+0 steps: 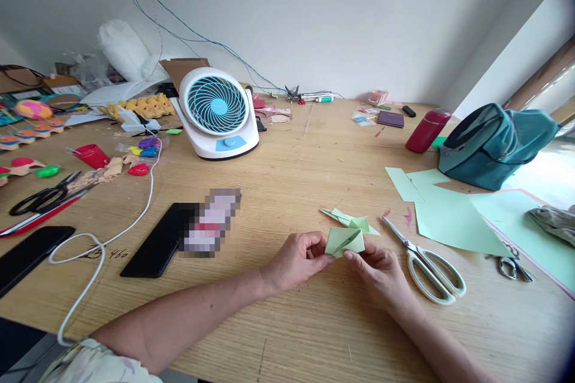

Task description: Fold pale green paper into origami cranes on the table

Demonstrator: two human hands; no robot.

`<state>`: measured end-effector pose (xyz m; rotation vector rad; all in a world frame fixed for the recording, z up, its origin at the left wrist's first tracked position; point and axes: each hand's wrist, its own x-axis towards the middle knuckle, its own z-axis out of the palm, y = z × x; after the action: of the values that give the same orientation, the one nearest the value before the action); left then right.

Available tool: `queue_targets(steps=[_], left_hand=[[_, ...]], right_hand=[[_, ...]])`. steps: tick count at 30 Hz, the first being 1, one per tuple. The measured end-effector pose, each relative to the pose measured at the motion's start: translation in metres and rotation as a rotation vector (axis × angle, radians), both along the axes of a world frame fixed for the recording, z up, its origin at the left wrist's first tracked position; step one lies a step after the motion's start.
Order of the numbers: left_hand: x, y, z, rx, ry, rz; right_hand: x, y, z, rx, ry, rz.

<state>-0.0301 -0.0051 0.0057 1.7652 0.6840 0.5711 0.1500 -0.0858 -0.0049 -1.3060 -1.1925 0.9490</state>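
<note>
- Here, in the head view, both hands meet at the lower centre of the frame over the bench [314, 149].
- The left hand [296, 260] is closed in a pinch, thumb and fingertips gripping the left edge of the folded green paper [345, 240].
- The right hand [381, 272] is likewise pinched shut on the paper's lower right corner, so the piece sits between the two hands, lifted slightly off the wood or just resting on it; I cannot tell which.
- A pointed flap of the same paper [348, 218] juts out behind it, toward the upper left.
- Just right of the hands lie white-handled scissors [426, 263], blades aimed at the paper; beyond them, flat green sheets [453, 218].
- To fold cleanly, I judge the edges should be lined up first, one hand pinning the piece while the other runs the crease firmly.
- Left of centre lies a black phone [155, 242]; a white fan [218, 111] stands at the upper left.
</note>
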Motion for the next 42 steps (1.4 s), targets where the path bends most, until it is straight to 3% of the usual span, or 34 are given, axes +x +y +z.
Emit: queue_targets(steps=[13,17,23,32,42], left_hand=[[-0.0008,0.0067,-0.0027,0.001,-0.003,0.037],[-0.0009,0.0078,-0.0005,0.002,0.007,0.065],[-0.0008,0.0090,-0.0007,0.020,-0.024,0.069],[-0.0020,0.0007,-0.0044,0.139,0.069,-0.033],[-0.0018,-0.0005,-0.0015,0.199,0.076,-0.051]], right_hand=[[0.0062,-0.0016,0.0036,-0.025,-0.007,0.006],[0.0076,-0.0017,0.0027,-0.017,-0.020,-0.040],[0.0071,0.0001,0.0082,0.054,0.126,-0.137],[0.0019,0.0030,0.0048,-0.060,0.133,0.033],[0.0036,0.0011,0.0033,-0.019,0.195,0.021]])
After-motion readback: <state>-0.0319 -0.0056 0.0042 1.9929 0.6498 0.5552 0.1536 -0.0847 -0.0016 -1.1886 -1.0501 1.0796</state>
